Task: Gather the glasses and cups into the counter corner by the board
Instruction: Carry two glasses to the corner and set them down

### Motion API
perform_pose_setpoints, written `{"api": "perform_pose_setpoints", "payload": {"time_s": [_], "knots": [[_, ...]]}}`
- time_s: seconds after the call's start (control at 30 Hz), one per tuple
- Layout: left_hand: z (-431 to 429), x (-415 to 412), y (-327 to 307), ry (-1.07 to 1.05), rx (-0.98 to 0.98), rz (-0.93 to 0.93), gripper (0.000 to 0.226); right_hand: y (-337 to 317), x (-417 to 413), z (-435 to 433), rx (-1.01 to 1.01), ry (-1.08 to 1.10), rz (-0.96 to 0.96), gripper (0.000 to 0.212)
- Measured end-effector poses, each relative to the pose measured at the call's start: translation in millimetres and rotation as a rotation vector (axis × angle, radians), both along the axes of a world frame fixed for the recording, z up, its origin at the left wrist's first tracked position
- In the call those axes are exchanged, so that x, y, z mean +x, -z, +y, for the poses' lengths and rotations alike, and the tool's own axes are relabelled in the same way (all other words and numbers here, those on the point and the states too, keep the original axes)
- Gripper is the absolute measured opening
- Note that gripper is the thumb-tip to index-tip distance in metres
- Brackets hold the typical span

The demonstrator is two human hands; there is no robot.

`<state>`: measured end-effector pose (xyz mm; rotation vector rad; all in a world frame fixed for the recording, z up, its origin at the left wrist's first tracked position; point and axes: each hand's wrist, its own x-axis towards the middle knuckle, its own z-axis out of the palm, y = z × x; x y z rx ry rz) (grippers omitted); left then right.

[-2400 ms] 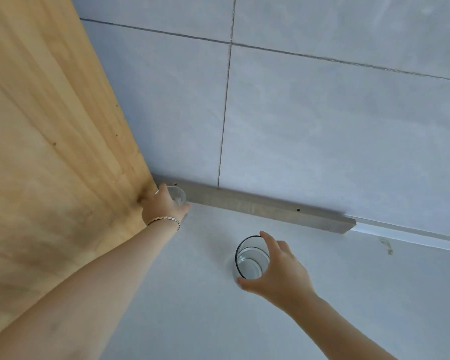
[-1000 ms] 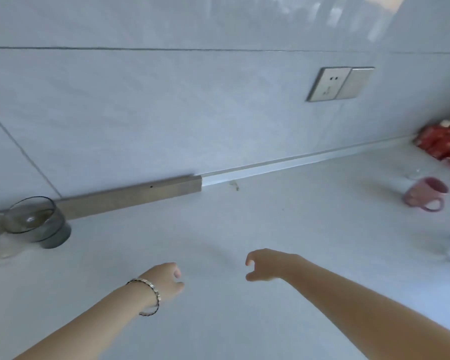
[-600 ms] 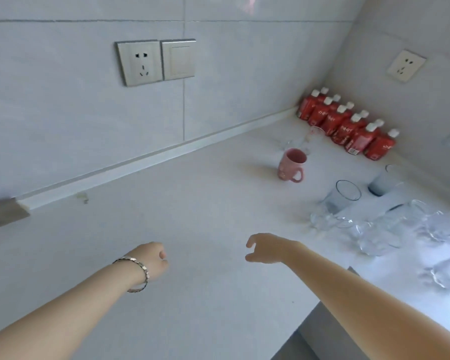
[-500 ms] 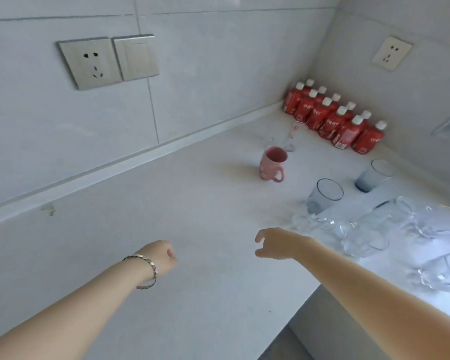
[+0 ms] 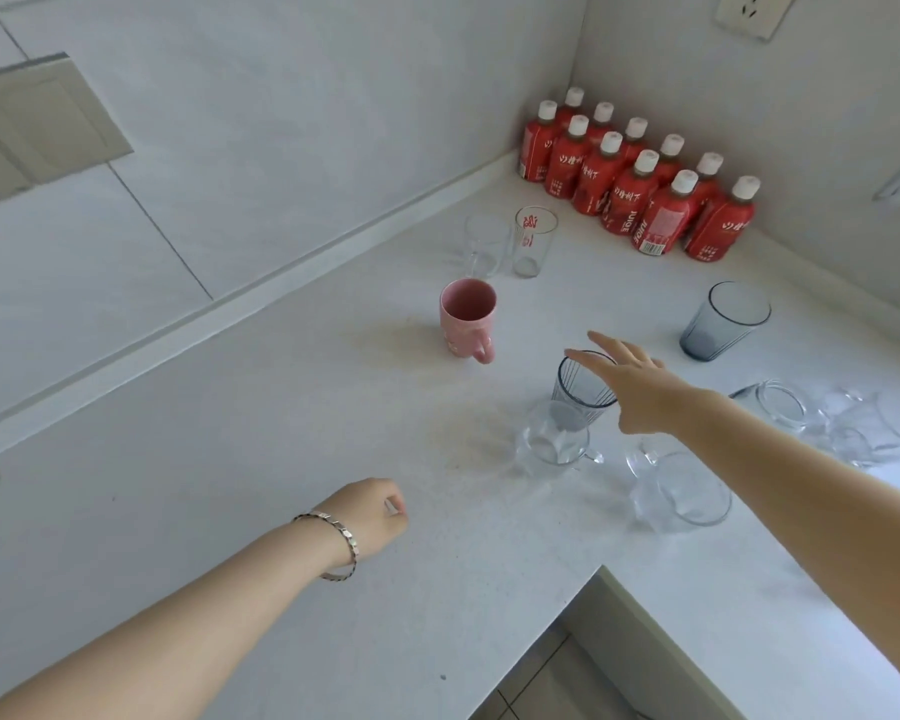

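Observation:
My right hand point(image 5: 637, 389) hovers open, fingers spread, over the rim of a ribbed smoky glass point(image 5: 579, 392). In front of that glass stands a clear glass mug point(image 5: 554, 443), and another clear mug point(image 5: 681, 493) sits to its right. A pink mug point(image 5: 466, 317) stands further back. Behind it are a clear mug point(image 5: 484, 244) and a tall glass with red print point(image 5: 532, 240). A grey tumbler point(image 5: 722, 319) stands at the right. My left hand point(image 5: 372, 517), with a bracelet on the wrist, is loosely closed above the counter and holds nothing.
Several red juice bottles point(image 5: 640, 192) fill the far corner by the walls. More clear glassware point(image 5: 822, 420) lies at the right edge. The white counter point(image 5: 230, 485) is L-shaped, with an inner edge point(image 5: 601, 571) dropping to the floor. A wall socket plate point(image 5: 37, 122) is at the upper left.
Both hands let go of glasses at the wooden board, and my view swung right to the far corner. My right hand has stretched forward and opened over the ribbed glass.

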<state>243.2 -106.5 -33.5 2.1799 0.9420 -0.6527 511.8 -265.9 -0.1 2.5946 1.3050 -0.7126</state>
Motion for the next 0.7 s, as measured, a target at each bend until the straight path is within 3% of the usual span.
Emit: {"api": "perform_pose_setpoints", "payload": {"time_s": [0.1, 0.23, 0.47, 0.57, 0.7], "knots": [[-6, 10, 0, 0.003, -0.001, 0.009, 0.026, 11, 10, 8, 0.071, 0.007, 0.092, 0.101], [-19, 34, -1, 0.065, 0.023, 0.017, 0.036, 18, 14, 3, 0.221, 0.1, 0.068, 0.09], [-74, 135, 7, 0.056, 0.13, -0.194, 0.103, 2, 16, -27, 0.417, 0.281, -0.021, 0.087], [-85, 154, 18, 0.062, 0.158, -0.129, 0.099, -8, 12, -32, 0.447, 0.306, -0.053, 0.087], [-81, 137, 23, -0.012, 0.176, -0.226, 0.083, -15, -1, -31, 0.446, 0.263, -0.068, 0.086]]}}
